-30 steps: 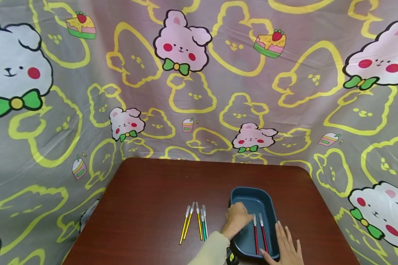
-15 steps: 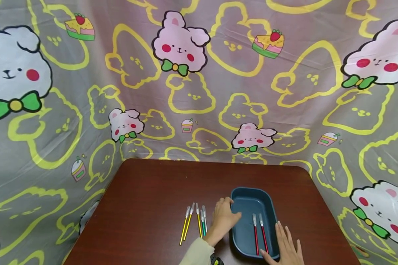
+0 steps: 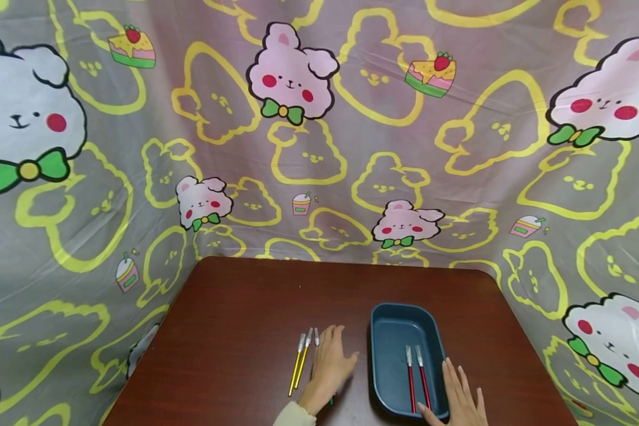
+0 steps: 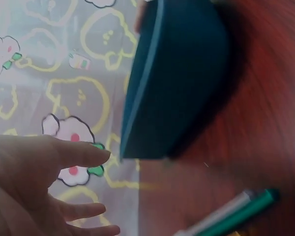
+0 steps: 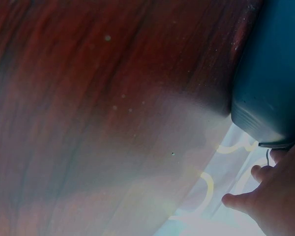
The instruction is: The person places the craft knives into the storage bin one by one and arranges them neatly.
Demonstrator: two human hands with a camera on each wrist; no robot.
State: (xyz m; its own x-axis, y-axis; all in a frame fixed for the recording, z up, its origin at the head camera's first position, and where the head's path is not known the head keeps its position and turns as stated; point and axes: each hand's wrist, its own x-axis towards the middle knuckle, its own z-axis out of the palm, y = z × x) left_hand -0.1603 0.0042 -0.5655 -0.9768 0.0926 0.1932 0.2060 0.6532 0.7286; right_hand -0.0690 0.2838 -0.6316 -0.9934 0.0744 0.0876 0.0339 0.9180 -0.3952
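My left hand (image 3: 330, 364) hovers over the group of slim pen-like tools with pale caps, its fingers spread and holding nothing. Green (image 4: 250, 211) and silver (image 4: 223, 212) ones lie under it in the left wrist view; in the head view it mostly covers them. Two yellow tools (image 3: 298, 370) show to its left, and the cap of a third shows beside the fingers. A dark blue tray (image 3: 386, 378) stands at right, with two red tools (image 3: 419, 378) lying in it. My right hand (image 3: 460, 399) rests against the tray's right side, fingers straight, thumb at the near rim.
Everything stands on a brown wooden table (image 3: 245, 307). A grey cloth (image 3: 319, 136) with rabbit prints hangs round its back and sides. The tray's raised wall lies between the left hand and the red tools.
My left hand has moved left, out of the tray and across its left rim, to above the loose tools. The right hand and the red tools have stayed put.
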